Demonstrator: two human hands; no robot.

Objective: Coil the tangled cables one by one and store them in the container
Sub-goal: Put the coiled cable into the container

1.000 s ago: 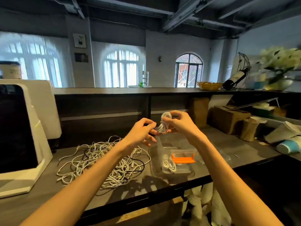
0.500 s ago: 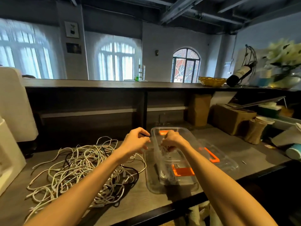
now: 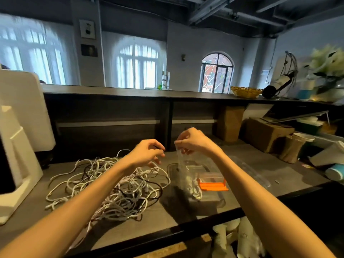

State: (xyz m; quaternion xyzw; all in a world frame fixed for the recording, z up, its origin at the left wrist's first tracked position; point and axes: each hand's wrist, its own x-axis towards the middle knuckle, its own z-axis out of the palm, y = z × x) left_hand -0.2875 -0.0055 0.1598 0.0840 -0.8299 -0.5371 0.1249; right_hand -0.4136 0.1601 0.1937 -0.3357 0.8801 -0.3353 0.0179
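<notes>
A tangled heap of white and dark cables (image 3: 111, 185) lies on the grey counter at the left. Right of it is the clear plastic container (image 3: 188, 174) with an orange clasp (image 3: 213, 185), tipped up on its near end. A coiled white cable (image 3: 195, 189) sits inside near the bottom. My right hand (image 3: 192, 142) pinches the container's raised upper rim. My left hand (image 3: 149, 152) hovers above the heap's right side, fingers loosely curled, holding nothing that I can see.
A clear lid (image 3: 251, 172) lies flat to the container's right. A white machine (image 3: 16, 146) stands at the left edge. Cardboard boxes (image 3: 266, 133), paper cups (image 3: 301, 138) and a blue cup (image 3: 335, 172) crowd the right. A raised dark shelf (image 3: 130, 91) runs behind.
Both hands held a small white coil above the container, then lowered it in. Now my right hand has tipped the container up by its rim, and my left hand has drawn back left.
</notes>
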